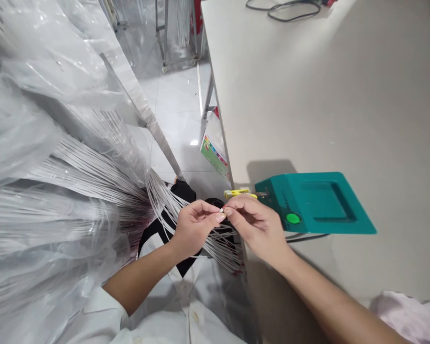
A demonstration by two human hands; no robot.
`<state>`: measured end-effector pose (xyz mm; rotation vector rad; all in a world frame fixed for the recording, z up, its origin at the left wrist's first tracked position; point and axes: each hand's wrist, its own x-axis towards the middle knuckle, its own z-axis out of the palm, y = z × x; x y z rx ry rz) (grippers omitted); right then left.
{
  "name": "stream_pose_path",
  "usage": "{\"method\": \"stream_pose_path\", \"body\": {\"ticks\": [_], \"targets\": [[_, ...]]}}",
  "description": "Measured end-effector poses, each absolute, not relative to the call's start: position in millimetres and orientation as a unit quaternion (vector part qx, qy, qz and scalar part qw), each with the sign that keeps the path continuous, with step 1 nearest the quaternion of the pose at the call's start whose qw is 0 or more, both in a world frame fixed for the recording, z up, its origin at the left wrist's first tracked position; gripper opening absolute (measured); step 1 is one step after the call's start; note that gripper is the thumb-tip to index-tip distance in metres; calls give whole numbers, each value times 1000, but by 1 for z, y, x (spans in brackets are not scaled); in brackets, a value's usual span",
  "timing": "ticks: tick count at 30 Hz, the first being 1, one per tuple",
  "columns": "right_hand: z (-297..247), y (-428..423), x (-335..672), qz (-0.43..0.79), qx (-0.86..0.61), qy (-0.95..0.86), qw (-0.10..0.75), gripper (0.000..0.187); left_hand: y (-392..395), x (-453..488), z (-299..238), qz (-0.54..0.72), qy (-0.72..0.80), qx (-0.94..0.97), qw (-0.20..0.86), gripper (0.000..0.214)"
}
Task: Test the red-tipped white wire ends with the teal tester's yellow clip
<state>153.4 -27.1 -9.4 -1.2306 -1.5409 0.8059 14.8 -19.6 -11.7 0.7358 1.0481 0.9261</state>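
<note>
My left hand (195, 227) and my right hand (258, 227) meet fingertip to fingertip, both closed in a pinch. Between them shows the small red and whitish end of a wire (222, 209); the fingers hide most of it. A bundle of thin white wires (166, 196) passes under my left hand, and its loose ends (232, 260), some reddish, hang below the hands by the table edge. Just beyond my right hand, a teal device (297, 191) with a green round button (293, 218) lies on the table. A yellow clip-like piece (238, 193) sticks out at its left end.
Wires in clear plastic wrapping (75, 153) fill the left side. The pale table (308, 105) spans the right, with a black cable (290, 12) at its far end and a pale cloth (408, 315) nearby. A printed box (215, 148) and a wheeled rack (179, 62) stand on the floor.
</note>
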Motion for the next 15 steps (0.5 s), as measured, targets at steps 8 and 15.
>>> {"method": "stream_pose_path", "body": {"ticks": [8,15], "targets": [[0,-28,160,349,-504,-655,443,17,-19,8,-15,405,469,411,668,16],[8,-20,168,392,-435,-713,385,10,-13,-2,-8,354,437,446,697,14]]}}
